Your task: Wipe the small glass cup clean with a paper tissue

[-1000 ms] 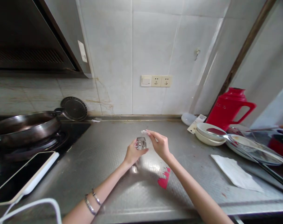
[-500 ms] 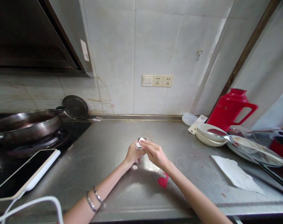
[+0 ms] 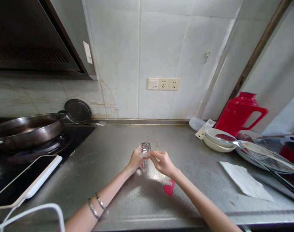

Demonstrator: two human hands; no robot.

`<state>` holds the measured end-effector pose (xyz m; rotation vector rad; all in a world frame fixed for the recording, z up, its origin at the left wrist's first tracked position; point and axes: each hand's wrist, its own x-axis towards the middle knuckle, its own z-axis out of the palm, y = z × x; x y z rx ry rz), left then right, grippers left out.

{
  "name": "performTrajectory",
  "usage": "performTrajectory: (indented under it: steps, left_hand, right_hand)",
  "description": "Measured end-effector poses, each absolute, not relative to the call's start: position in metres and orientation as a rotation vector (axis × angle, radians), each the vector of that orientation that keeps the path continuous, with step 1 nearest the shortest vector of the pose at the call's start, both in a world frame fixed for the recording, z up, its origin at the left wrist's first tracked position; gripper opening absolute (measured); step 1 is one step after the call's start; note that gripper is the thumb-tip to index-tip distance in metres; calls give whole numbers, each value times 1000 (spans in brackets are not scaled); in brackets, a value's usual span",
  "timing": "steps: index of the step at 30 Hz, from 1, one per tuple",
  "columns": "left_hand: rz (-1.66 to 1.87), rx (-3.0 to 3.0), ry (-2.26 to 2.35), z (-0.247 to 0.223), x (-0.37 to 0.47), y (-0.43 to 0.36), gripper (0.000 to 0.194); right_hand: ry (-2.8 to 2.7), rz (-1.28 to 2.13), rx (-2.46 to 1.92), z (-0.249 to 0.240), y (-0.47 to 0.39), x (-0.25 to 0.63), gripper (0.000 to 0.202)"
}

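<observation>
My left hand (image 3: 136,158) is closed around a small shiny, squarish dark-and-silver object (image 3: 146,147), whose top sticks out above the fingers. Its lower part is hidden, so I cannot tell its kind. My right hand (image 3: 163,161) pinches a bit of white tissue (image 3: 145,155) against the near side of that object. Both hands meet above the middle of the metal counter (image 3: 117,138). A red piece with a jagged edge (image 3: 169,188) lies on the counter by my right forearm. A little red also shows below my left hand.
A pan (image 3: 28,130) sits on the stove at left, with a phone (image 3: 25,180) and white cable in front. On the right are a folded white tissue (image 3: 246,182), stacked bowls (image 3: 219,146), a plate with utensils and a red thermos (image 3: 237,112). A range hood overhangs the left.
The white tissue has come down from the top of the shiny object to its near side, so the top now shows. My right hand has shifted slightly down with it.
</observation>
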<state>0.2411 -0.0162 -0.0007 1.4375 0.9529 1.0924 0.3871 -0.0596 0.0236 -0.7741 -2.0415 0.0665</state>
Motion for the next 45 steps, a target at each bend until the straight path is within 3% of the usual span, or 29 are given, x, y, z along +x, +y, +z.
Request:
performTrajectory:
  steps: [7,11,15,20,25,40,45]
  left_hand:
    - [1047,1399,1063,8,245,-24,44]
    - [1020,1405,1045,8,245,-25,44]
    - [1023,1381,1020,8,242,-21,46]
    - [981,1364,1010,9,238,-14,49]
    - [896,1377,996,7,238,-12,57]
    - [613,1552,592,9,225,-4,79]
    - [653,1695,518,3,225,-2,95]
  right_hand:
    - [-1493,84,-1098,26,-24,401,40]
    - [-1587,163,-1108,16,-16,403,39]
    - [-1812,464,-963,8,-25,407,31]
    - [-1935,770,-788,0,-29,412,72]
    - [-1852,856,-796,-10,-26,404,83]
    - [-1568,1073,-804,-7,-26,402,77]
    - [-1478,1166,-825,5,-30,401,50]
